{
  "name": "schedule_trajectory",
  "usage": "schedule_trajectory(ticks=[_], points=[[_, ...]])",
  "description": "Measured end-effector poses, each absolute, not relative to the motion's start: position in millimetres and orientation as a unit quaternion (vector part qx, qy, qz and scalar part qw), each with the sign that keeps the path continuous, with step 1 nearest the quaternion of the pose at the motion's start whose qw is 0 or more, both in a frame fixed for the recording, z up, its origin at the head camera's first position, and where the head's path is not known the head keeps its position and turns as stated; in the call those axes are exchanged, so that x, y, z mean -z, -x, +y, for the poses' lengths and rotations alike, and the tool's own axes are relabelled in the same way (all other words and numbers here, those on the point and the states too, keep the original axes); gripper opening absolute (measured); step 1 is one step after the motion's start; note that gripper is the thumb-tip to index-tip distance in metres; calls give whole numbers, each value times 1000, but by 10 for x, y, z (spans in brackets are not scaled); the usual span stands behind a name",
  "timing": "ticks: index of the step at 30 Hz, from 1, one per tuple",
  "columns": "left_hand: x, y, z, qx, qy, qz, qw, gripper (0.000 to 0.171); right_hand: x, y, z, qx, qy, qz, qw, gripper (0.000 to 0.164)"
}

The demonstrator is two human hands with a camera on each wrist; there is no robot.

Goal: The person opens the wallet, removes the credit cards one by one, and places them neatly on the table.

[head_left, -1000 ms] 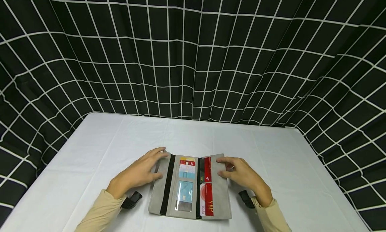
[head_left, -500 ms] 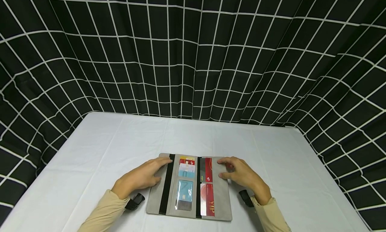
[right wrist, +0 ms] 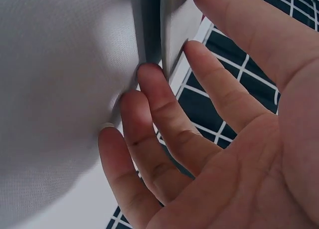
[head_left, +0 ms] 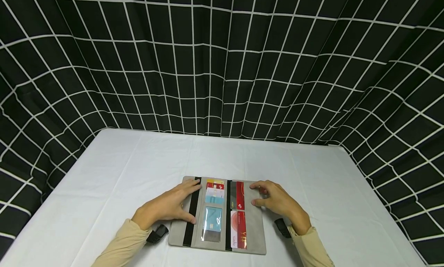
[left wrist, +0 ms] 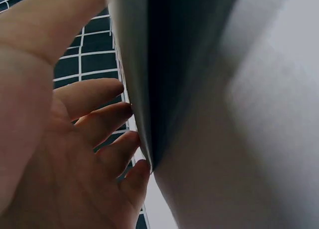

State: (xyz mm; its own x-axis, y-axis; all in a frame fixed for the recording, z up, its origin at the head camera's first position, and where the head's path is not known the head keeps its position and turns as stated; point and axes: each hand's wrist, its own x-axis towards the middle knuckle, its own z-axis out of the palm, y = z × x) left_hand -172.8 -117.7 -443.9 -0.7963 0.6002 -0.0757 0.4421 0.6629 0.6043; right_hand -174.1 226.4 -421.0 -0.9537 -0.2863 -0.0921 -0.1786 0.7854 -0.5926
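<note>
A grey card wallet lies unfolded on the white table in the head view. Two black strips run down it. Clear pockets hold several cards, among them a blue card, a red-and-white VIP card and a dark-and-red card. My left hand rests over the left panel, fingers and thumb spread apart. At the right edge is my right hand, its thumb and index finger touching the panel's top. In the right wrist view its other fingertips lie at the table beside the wallet's edge.
The white-clothed table extends around and behind the wallet. A black curtain with white grid lines surrounds its back and sides. Each wrist carries a small black device beneath it.
The left panel, raised at its edge a second ago, now lies flat. My left hand has let go of that edge and moved right onto the panel. My right hand has barely moved.
</note>
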Motion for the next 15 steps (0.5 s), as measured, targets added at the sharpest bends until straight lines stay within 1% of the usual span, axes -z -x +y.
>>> schedule_trajectory(ticks=[9, 15], points=[[4455, 1722, -1175, -281, -308, 899, 133, 103, 4231, 1712, 2257, 307, 98, 943, 85, 44], [4460, 1724, -1169, -275, -309, 902, 128, 102, 4238, 1712, 2255, 296, 101, 946, 89, 45]])
